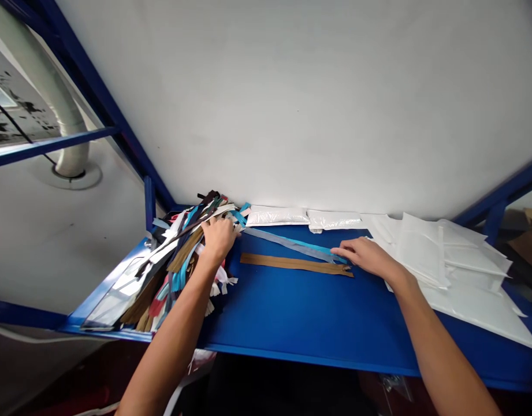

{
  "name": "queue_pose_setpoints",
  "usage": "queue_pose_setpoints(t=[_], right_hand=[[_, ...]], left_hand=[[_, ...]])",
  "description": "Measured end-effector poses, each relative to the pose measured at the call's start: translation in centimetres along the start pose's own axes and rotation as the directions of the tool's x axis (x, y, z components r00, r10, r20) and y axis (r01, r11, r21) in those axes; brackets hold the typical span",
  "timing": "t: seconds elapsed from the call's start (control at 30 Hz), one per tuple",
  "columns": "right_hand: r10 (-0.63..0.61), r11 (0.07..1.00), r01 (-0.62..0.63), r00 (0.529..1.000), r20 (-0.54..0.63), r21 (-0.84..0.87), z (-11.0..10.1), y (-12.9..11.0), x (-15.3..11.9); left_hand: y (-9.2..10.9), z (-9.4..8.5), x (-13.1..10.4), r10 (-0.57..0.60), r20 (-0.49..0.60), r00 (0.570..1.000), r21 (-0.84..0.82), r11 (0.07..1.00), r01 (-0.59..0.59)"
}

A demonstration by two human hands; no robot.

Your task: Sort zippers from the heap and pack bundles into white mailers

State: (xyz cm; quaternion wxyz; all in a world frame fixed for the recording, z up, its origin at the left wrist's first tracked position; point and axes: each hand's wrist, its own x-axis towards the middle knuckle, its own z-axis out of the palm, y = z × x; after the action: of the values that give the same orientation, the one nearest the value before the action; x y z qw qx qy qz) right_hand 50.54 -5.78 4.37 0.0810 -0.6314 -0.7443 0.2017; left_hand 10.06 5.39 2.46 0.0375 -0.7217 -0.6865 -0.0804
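Note:
A brown zipper (291,263) lies nearly straight across the blue table. Just beyond it, a grey-blue zipper (287,243) with a bright blue strip along its far edge stretches at a slant. My right hand (363,254) pinches the right end of that blue zipper, close to the brown zipper's slider. At the left, my left hand (219,238) rests on a heap of zippers (179,263) in many colours, its fingers curled down. Its fingertips are partly hidden, and what they grip cannot be made out. The blue zipper's left end lies close to this hand.
White padded packets (278,216) lie along the back wall. Several white plastic bags (439,260) are spread over the right side of the blue table (309,323). A clear plastic sheet (114,300) lies at the front left, and blue frame bars (114,110) rise at both sides.

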Motion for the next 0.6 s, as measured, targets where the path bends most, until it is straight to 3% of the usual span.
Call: queue_pose_setpoints(t=[0.07, 0.23, 0.4, 0.5, 0.6], right_hand=[[-0.018, 1.000, 0.016, 0.998, -0.064, -0.020, 0.4, -0.6, 0.2], [-0.134, 0.988, 0.140, 0.986, -0.101, 0.057, 2.1, -2.9, 0.7], [-0.239, 0.963, 0.249, 0.965, -0.107, 0.102, 3.7, -3.8, 0.9], [-0.259, 0.951, 0.276, 0.957, -0.132, 0.137, 4.1, -3.8, 1.0], [-0.236, 0.939, 0.267, 0.959, -0.159, 0.217, 4.3, -4.1, 1.0]], left_hand=[[0.2, -0.4, -0.2, 0.023, 0.048, 0.999, 0.032, 0.999, -0.025], [1.6, -0.5, -0.8, 0.167, -0.063, 0.984, -0.022, 0.985, -0.169], [1.0, 0.7, -0.7, 0.072, -0.046, 0.996, -0.018, 0.997, -0.073], [0.8, 0.5, -0.3, 0.114, -0.043, 0.993, -0.072, 0.991, -0.117], [2.1, -0.4, -0.4, 0.219, -0.181, 0.959, -0.165, 0.955, -0.249]])
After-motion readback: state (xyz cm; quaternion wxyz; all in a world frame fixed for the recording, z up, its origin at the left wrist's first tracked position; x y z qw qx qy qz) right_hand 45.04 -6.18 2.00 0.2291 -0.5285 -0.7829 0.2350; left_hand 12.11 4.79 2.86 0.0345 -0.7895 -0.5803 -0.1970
